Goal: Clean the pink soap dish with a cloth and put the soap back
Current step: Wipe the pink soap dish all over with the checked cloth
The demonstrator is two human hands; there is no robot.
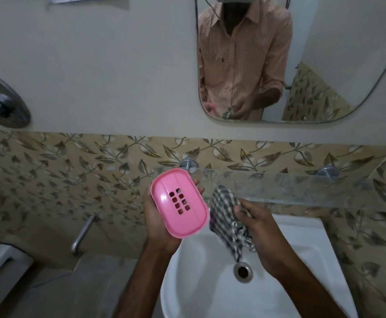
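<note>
My left hand [157, 222] holds the pink soap dish [180, 202] from behind, above the left rim of the basin. The oval dish is tilted toward me, its slotted face showing, and nothing lies in it. My right hand [255, 226] grips a bunched black-and-white checked cloth [227, 222] just right of the dish. The cloth hangs down over the basin and is a small gap apart from the dish. No soap is visible.
A white wash basin [201, 283] with a metal drain [243, 271] lies below both hands. A glass shelf [290, 189] runs along the leaf-patterned tiles behind. A mirror [325, 65] hangs above it. A metal pipe [81, 235] and chrome fitting [1, 99] are at left.
</note>
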